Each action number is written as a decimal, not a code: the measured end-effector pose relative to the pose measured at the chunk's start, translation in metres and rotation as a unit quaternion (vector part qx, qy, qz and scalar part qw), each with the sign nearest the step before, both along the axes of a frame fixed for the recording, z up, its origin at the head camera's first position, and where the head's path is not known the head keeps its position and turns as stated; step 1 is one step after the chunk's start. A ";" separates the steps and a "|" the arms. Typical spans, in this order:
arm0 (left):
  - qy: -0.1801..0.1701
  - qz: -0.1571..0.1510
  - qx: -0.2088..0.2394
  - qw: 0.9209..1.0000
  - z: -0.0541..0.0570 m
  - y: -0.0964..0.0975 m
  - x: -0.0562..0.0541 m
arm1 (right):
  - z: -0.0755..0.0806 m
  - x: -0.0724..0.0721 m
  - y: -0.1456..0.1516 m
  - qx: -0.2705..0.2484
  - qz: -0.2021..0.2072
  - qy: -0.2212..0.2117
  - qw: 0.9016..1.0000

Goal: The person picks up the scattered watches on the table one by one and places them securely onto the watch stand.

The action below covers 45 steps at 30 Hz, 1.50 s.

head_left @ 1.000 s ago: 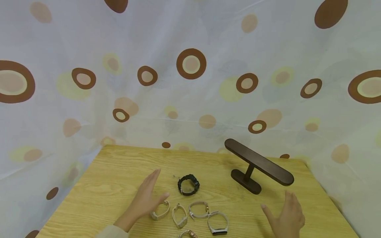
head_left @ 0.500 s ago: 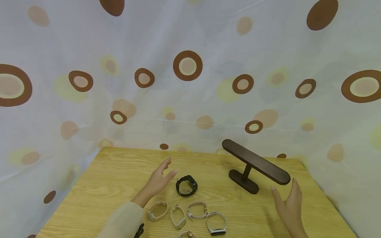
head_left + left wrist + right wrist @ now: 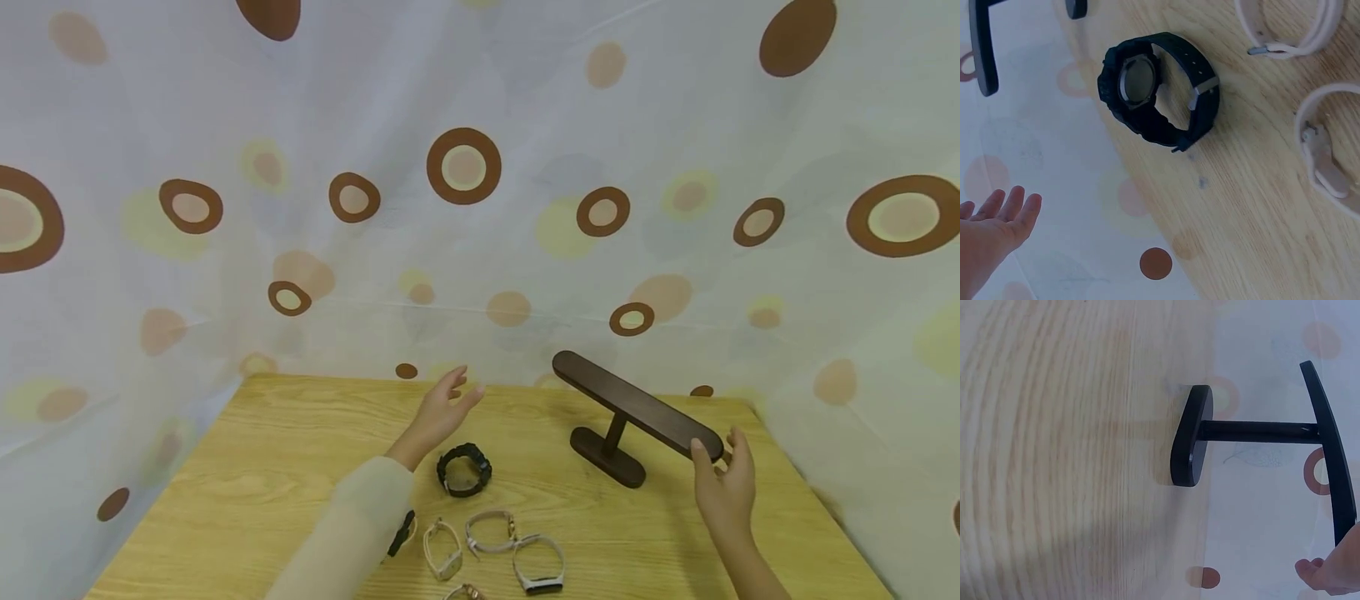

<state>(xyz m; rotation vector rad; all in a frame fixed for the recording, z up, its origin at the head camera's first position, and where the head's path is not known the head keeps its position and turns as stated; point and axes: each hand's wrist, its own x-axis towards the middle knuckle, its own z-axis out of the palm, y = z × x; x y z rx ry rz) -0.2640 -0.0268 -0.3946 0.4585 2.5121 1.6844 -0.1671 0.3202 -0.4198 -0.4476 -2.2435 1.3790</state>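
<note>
A dark brown T-shaped watch stand (image 3: 611, 379) stands on the table at the back right. My right hand (image 3: 726, 487) holds the near right end of its top bar, with the thumb on one side and the fingers round the other; in the right wrist view my hand (image 3: 1335, 569) is at the bar's end. My left hand (image 3: 437, 414) hangs above the table with loosely spread fingers and holds nothing. Below and to its right, a black watch (image 3: 441, 477) stands on its side. In the left wrist view, fingers (image 3: 1025, 215) show far from the black watch (image 3: 1109, 84).
Several light-strapped watches lie in front: a cream one (image 3: 450, 570), a pinkish one (image 3: 491, 548), a white fitness band (image 3: 561, 565) and one cut off by the lower edge (image 3: 472, 592). A spotted curtain (image 3: 390, 275) hangs behind the wooden table (image 3: 300, 450).
My left hand has moved forward and right, past the black watch towards the stand. My right hand has reached forward to the end of the stand's bar. The stand and watches stay put.
</note>
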 end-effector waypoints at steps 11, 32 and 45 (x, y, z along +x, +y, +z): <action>-0.016 -0.011 0.021 1.000 0.002 0.037 -0.011 | 0.003 -0.004 0.002 -0.022 -0.058 -0.019 0.998; -0.019 -0.005 0.032 0.999 -0.008 0.054 -0.008 | 0.006 -0.010 0.017 -0.062 -0.041 -0.036 0.997; -0.018 0.006 0.046 0.999 -0.012 0.069 -0.012 | 0.011 -0.015 0.027 -0.036 -0.003 -0.064 0.997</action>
